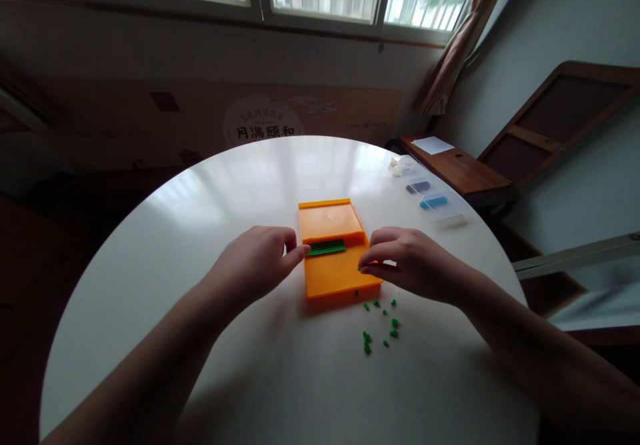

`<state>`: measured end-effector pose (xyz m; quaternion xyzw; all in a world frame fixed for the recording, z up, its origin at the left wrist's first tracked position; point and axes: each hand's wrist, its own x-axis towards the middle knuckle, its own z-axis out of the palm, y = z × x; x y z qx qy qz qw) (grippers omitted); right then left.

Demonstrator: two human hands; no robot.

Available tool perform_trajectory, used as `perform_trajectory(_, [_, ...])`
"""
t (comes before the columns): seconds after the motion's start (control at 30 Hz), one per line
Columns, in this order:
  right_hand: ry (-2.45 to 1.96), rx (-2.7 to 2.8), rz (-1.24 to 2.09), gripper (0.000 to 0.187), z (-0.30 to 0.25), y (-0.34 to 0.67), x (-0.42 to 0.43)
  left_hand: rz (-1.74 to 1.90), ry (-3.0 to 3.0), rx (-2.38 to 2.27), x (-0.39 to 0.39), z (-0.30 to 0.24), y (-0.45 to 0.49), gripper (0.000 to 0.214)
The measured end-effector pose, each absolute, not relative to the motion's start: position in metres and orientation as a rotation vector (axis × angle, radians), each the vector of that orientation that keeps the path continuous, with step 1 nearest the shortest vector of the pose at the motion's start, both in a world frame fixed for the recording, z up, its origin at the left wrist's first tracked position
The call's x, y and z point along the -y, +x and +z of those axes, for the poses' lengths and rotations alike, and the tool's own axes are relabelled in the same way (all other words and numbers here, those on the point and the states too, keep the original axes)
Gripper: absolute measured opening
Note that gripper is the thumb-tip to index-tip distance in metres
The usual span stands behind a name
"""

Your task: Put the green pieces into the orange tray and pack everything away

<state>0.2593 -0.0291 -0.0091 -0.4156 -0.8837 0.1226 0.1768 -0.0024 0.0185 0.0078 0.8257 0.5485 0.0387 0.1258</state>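
Piece (359, 269) pinched in right hand (411, 257)

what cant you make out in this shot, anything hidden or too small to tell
All in the head view:
Green piece at the right hand: shape mostly hidden by the fingers.
Green strip: whether the left hand touches it; the thumb overlaps its end.
Loose green pieces: too small for exact shapes.
White sheet: any writing, too small.
Printed panel: lower part, hidden behind the tabletop.
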Motion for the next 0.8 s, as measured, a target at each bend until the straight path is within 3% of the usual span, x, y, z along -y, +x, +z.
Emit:
perform_trajectory(0.37, [-1.657, 2.327, 0.235, 0.013, -0.027, 0.241, 0.01, 0.096, 2.398, -1.572, -0.018, 0.006, 0.0, 0.036])
perform_trajectory(0.8, [-1.656, 2.33, 0.25, 0.013, -0.02, 0.245, 0.015, 0.112, 2.402, -1.587, -0.017, 0.005, -0.001, 0.038])
